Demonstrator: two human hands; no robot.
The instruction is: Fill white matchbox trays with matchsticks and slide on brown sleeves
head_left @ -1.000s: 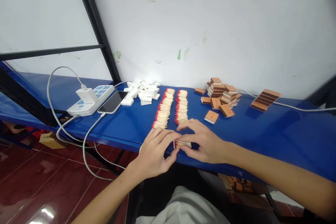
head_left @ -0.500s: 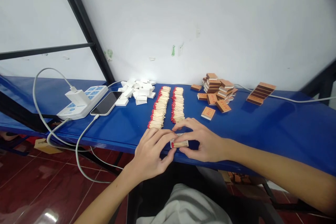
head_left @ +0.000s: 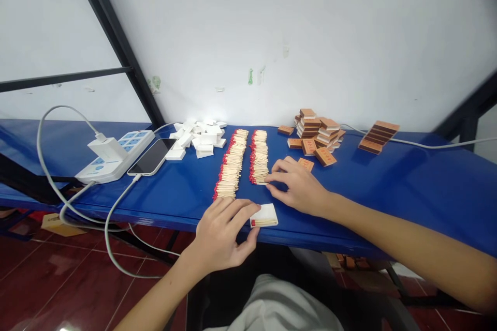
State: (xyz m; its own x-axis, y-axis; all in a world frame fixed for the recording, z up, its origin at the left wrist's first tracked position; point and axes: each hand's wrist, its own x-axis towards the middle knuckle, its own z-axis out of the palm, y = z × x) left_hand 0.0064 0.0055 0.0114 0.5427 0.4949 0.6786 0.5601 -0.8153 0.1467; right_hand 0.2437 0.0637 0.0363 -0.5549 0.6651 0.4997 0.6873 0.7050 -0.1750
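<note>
My left hand [head_left: 229, 232] grips the left end of a white matchbox tray [head_left: 267, 212] at the table's front edge, thumb and fingers closed on it. A few red-headed matches [head_left: 264, 222] lie along the tray's near side. Just beyond it, my right hand [head_left: 295, 186] pinches at the near end of the right-hand row of matches [head_left: 259, 158], thumb and index finger at the stick ends. Left of that row runs a second, longer row of matches [head_left: 232, 165]. An orange matchbox [head_left: 306, 164] is partly hidden behind my right hand.
White trays [head_left: 200, 137] lie heaped at the back left. Brown and orange matchboxes [head_left: 318, 132] are piled at the back right, beside a joined stack [head_left: 378, 137]. On the left are a phone [head_left: 151, 156], a power strip [head_left: 116, 158] and white cables [head_left: 111, 238].
My right hand has left the tray and moved up to the near end of the right-hand match row. The tray's white inside now shows. My left hand stays on the tray.
</note>
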